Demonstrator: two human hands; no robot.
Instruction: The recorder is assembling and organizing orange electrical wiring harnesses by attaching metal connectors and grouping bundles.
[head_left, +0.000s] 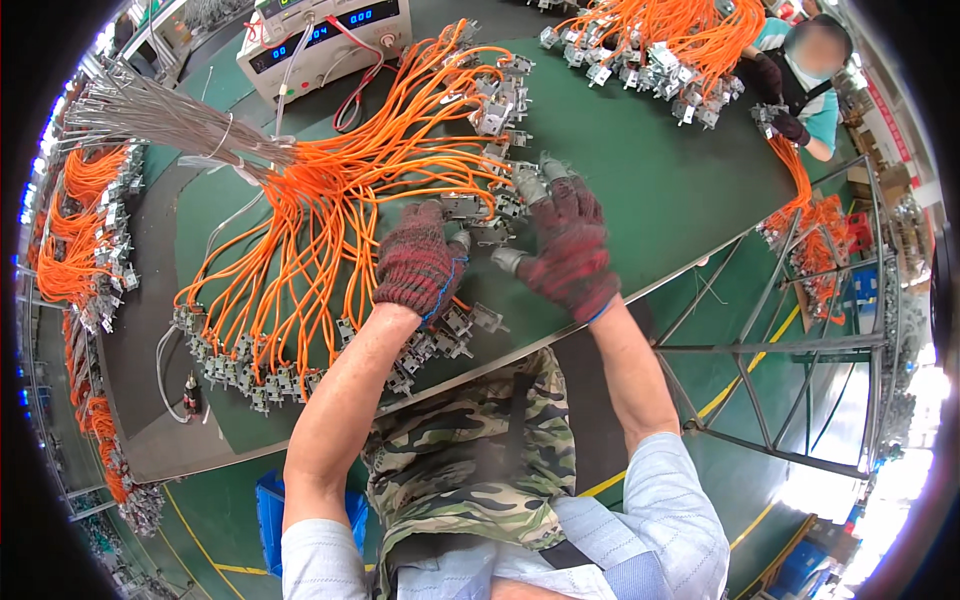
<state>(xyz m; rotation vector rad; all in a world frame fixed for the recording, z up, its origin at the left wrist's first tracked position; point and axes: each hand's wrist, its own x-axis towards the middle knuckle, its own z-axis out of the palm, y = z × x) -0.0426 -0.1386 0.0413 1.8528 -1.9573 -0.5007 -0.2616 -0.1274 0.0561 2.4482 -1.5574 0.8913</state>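
A large bundle of orange cables (330, 190) fans out across the green tabletop, each ending in a small grey metal connector. My left hand (420, 258), in a dark red knitted glove, lies over the bundle's near-right side. Its fingers are curled down and hide whatever is between them. Close by its fingertips are metal connectors (465, 207). My right hand (572, 245), gloved alike with light wrappings on the fingertips, hovers at the right end of those connectors. Its thumb and fingers are apart, and nothing shows in its grasp.
Behind the bundle stands a power supply (325, 50) with red and white leads. Another orange cable heap (670, 50) lies at the far right, near a co-worker (800, 85) handling cables. A metal frame (780, 350) borders the table's right edge. A small dark bottle (192, 398) stands at left.
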